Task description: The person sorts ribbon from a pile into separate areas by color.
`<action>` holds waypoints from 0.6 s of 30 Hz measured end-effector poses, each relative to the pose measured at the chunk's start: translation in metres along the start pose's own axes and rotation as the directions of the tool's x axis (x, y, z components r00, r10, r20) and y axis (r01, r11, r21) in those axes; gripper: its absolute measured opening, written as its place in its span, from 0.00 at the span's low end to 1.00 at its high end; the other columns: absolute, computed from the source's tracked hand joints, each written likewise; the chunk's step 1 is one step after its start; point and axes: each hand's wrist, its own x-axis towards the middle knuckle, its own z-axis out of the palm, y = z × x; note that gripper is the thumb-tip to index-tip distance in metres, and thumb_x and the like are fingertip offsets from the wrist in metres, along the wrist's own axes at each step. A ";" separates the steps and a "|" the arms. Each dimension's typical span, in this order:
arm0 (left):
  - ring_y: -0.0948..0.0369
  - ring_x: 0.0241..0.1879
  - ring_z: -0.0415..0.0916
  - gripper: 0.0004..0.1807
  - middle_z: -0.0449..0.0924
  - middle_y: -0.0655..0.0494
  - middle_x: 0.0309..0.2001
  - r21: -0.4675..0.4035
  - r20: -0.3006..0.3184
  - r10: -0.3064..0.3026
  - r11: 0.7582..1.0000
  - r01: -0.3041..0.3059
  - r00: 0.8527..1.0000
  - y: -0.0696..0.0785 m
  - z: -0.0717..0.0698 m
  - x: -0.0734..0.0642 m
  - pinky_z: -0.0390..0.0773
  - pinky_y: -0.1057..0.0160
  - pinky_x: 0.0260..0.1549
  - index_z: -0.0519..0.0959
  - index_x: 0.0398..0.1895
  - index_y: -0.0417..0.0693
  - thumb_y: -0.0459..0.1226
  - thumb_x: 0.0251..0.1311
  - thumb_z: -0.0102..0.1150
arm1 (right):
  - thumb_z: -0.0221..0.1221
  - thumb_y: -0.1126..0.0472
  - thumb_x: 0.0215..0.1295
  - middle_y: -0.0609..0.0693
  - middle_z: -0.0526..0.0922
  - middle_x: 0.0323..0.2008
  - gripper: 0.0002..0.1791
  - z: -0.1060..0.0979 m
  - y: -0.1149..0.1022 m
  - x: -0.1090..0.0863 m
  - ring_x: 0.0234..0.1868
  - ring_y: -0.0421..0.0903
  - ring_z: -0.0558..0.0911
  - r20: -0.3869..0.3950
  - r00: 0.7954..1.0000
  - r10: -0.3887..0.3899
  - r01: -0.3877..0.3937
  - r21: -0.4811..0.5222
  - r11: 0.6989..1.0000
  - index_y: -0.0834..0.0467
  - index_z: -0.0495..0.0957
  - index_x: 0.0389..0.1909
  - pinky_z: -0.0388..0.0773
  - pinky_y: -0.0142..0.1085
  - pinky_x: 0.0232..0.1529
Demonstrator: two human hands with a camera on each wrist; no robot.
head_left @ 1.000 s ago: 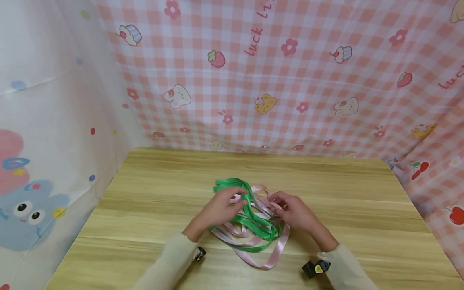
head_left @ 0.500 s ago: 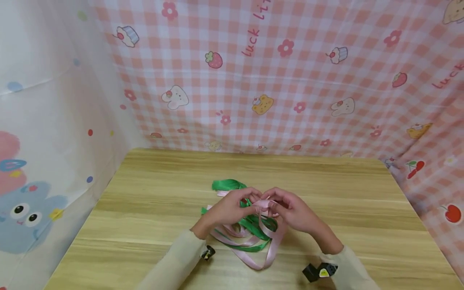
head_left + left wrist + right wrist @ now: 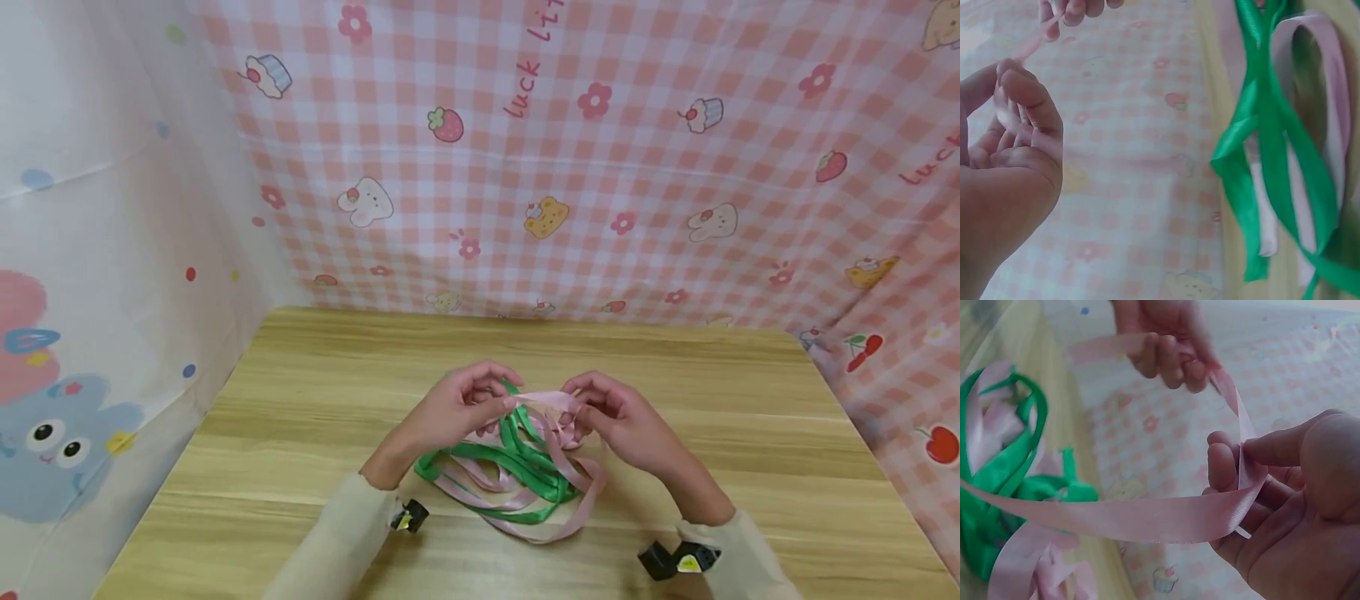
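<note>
A pink satin ribbon [image 3: 546, 401] stretches between both hands, raised above the table. My left hand [image 3: 459, 410] pinches it between thumb and fingers; a tail of it trails past that hand in the left wrist view. The right hand [image 3: 633, 425] grips the same ribbon a short way along. In the right wrist view, a broad pink length [image 3: 1141, 519] runs from that hand down toward the pile. Below both hands lies a loose tangle of green ribbon [image 3: 528, 473] and more pink ribbon, with several loops overlapping. The far part of the pile is partly hidden by the hands.
The pile lies on a wood-grain table [image 3: 315, 400]. A pink checked cloth [image 3: 480, 183] hangs behind it, and a white printed cloth [image 3: 135, 233] hangs at the left. Black wrist devices [image 3: 675, 560] sit at the sleeves.
Both hands came together on the pink ribbon, then drew apart with a stretch of it between them. The left hand no longer lies by the green strands, and the loops below have shifted.
</note>
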 end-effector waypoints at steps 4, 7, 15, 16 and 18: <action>0.61 0.25 0.74 0.18 0.82 0.50 0.42 0.014 0.049 -0.012 1.000 0.011 0.999 0.011 -0.004 -0.005 0.75 0.65 0.22 0.73 0.62 0.49 0.36 0.70 0.56 | 0.52 0.71 0.73 0.54 0.81 0.31 0.09 -0.002 -0.012 0.000 0.29 0.41 0.81 0.016 0.999 -0.036 0.035 0.065 0.997 0.70 0.73 0.49 0.81 0.33 0.33; 0.58 0.29 0.77 0.23 0.82 0.46 0.48 -0.023 0.139 -0.028 0.999 0.031 0.990 0.015 -0.004 -0.006 0.76 0.66 0.25 0.66 0.69 0.50 0.36 0.73 0.53 | 0.51 0.70 0.74 0.49 0.81 0.29 0.08 0.000 -0.020 0.001 0.29 0.39 0.79 0.043 0.997 -0.060 0.056 0.100 0.993 0.70 0.73 0.48 0.80 0.32 0.32; 0.62 0.28 0.76 0.22 0.81 0.52 0.32 -0.193 0.204 -0.075 0.975 0.115 0.976 0.014 0.004 -0.006 0.73 0.66 0.24 0.63 0.69 0.43 0.38 0.76 0.47 | 0.54 0.65 0.74 0.49 0.82 0.27 0.09 0.012 -0.034 0.008 0.25 0.38 0.77 0.160 0.986 0.035 -0.058 0.139 0.989 0.68 0.77 0.45 0.77 0.30 0.21; 0.62 0.27 0.74 0.22 0.81 0.53 0.32 -0.198 0.188 -0.073 0.974 0.110 0.980 0.014 0.004 -0.006 0.73 0.66 0.22 0.64 0.68 0.41 0.35 0.75 0.48 | 0.55 0.65 0.73 0.48 0.82 0.27 0.09 0.012 -0.034 0.008 0.24 0.38 0.77 0.162 0.986 0.048 -0.068 0.124 0.990 0.68 0.78 0.45 0.77 0.30 0.20; 0.63 0.26 0.71 0.20 0.80 0.55 0.32 -0.201 0.154 -0.061 0.975 0.092 0.986 0.015 0.002 -0.008 0.72 0.68 0.23 0.65 0.65 0.37 0.31 0.72 0.50 | 0.55 0.65 0.73 0.48 0.81 0.26 0.09 0.010 -0.036 0.007 0.25 0.38 0.77 0.160 0.984 0.083 -0.100 0.099 0.990 0.67 0.78 0.46 0.77 0.31 0.21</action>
